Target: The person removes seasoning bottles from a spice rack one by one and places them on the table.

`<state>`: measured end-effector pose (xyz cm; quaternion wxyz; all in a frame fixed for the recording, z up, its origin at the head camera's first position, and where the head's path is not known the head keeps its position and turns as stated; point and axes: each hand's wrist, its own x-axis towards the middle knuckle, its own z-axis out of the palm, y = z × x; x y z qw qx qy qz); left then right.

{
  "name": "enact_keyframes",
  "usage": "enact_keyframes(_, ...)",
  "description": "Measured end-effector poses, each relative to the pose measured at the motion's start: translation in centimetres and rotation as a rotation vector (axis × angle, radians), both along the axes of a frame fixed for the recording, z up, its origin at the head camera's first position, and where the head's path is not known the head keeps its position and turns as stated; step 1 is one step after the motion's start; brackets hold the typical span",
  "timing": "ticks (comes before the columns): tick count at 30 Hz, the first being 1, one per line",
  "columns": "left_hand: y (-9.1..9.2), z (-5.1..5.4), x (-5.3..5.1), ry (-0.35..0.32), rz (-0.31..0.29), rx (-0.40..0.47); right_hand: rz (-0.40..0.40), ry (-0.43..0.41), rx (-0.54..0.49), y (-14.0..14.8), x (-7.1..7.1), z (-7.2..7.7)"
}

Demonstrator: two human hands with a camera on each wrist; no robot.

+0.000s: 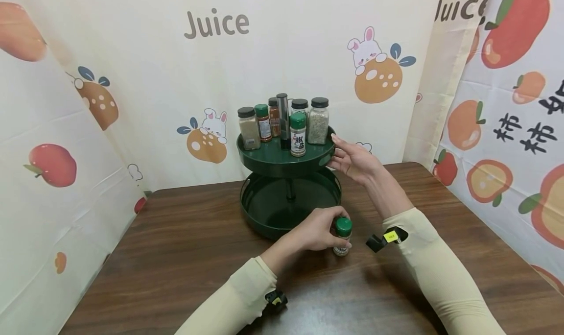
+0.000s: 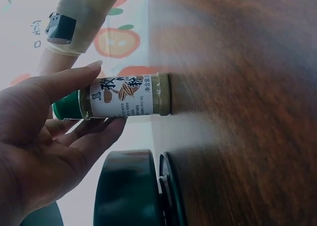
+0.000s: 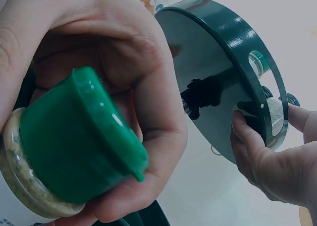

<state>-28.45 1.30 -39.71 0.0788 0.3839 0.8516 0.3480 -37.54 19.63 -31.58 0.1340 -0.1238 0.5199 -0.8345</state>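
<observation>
My left hand (image 1: 319,229) holds a small spice jar (image 2: 124,96) between thumb and fingers. The jar has a green cap (image 3: 81,141), a white label and yellowish-brown powder. It is upright in front of the lower tray; whether its base touches the table I cannot tell. My right hand (image 1: 357,163) grips the right rim of the upper tray (image 1: 282,168) of a dark green two-tier rack, thumb near the top edge and fingers below, beside a cutout handle (image 3: 270,92). Several seasoning jars stand on that tray, including a green-capped shaker (image 1: 297,135) at its front.
Among the jars on the upper tray stands a tall dark cylinder (image 1: 283,122). A black-capped jar (image 1: 318,122) is close to my right thumb. The lower tray (image 1: 273,210) shows its bare floor and centre post. Under the rack is a brown wooden table (image 1: 185,247), with printed curtains behind and beside it.
</observation>
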Motion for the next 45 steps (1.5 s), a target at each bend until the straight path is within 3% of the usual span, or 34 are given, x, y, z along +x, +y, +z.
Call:
enact_keyframes(5,0.0,0.1,0.1,-0.007,-0.007,0.008,-0.001,-0.002,-0.012,0.1,0.0,0.0)
enact_keyframes(10,-0.5,1.0,0.1,-0.027,-0.026,0.031,0.015,0.003,-0.045,0.1,0.0,0.0)
enact_keyframes(15,-1.2,2.5,0.4,-0.009,-0.017,0.068,0.019,-0.001,-0.040,0.2,0.0,0.0)
enact_keyframes(20,-2.2,4.4,0.9,0.020,0.031,0.104,0.016,-0.007,-0.034,0.1,0.1,0.1)
enact_keyframes(25,-3.0,5.5,1.2,0.033,0.059,0.141,0.022,-0.020,-0.052,0.1,0.0,0.1)
enact_keyframes(45,-4.6,7.4,1.5,0.075,0.087,0.208,0.073,0.017,-0.014,0.4,0.1,0.1)
